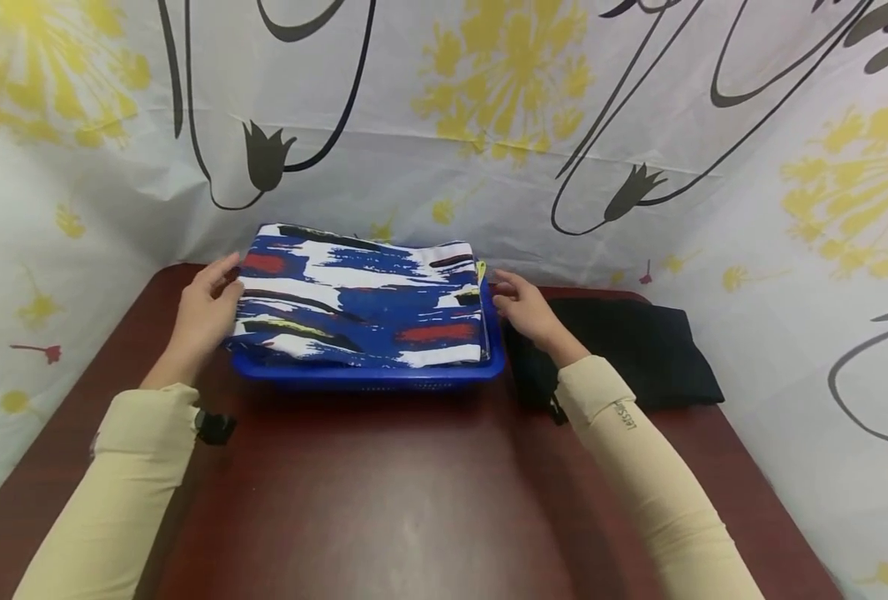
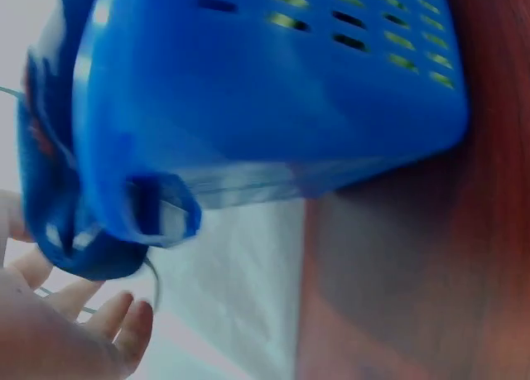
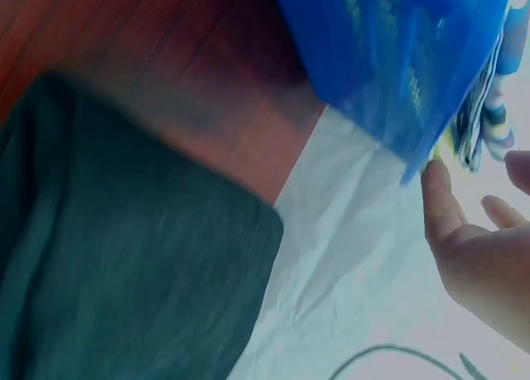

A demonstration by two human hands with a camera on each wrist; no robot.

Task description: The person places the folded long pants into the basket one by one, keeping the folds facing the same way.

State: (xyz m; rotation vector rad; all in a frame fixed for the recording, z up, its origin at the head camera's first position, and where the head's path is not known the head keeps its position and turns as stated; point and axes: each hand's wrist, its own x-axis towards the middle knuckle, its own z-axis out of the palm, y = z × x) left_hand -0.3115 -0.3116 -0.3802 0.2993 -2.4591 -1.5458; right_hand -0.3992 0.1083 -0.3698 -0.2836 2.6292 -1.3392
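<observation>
1. Basket (image 1: 368, 377) of blue plastic sits at the far middle of the dark red surface (image 1: 383, 500), close to the patterned backdrop (image 1: 489, 125). A folded cloth (image 1: 361, 296) in blue, white, red and black fills it and rises above the rim.

2. Left hand (image 1: 207, 308) lies at the basket's left end with fingers relaxed and nearly straight, touching the cloth's edge; it grips nothing. The left wrist view shows the slotted basket wall (image 2: 273, 82) and cloth drooping over the corner.

3. Right hand (image 1: 526, 307) hovers at the right end, fingers loosely spread, just beside the rim; whether it touches is hard to tell. It holds nothing.

4. Dark cloth (image 1: 624, 350) lies folded on the surface right of the basket, under the right wrist.

5. Handling, as a judgement: the basket looks light and fairly stiff, with smooth walls that may slip; its two short ends under the rim seem the best hold. The cloth is soft and will sag or slide if lifted from one edge.
</observation>
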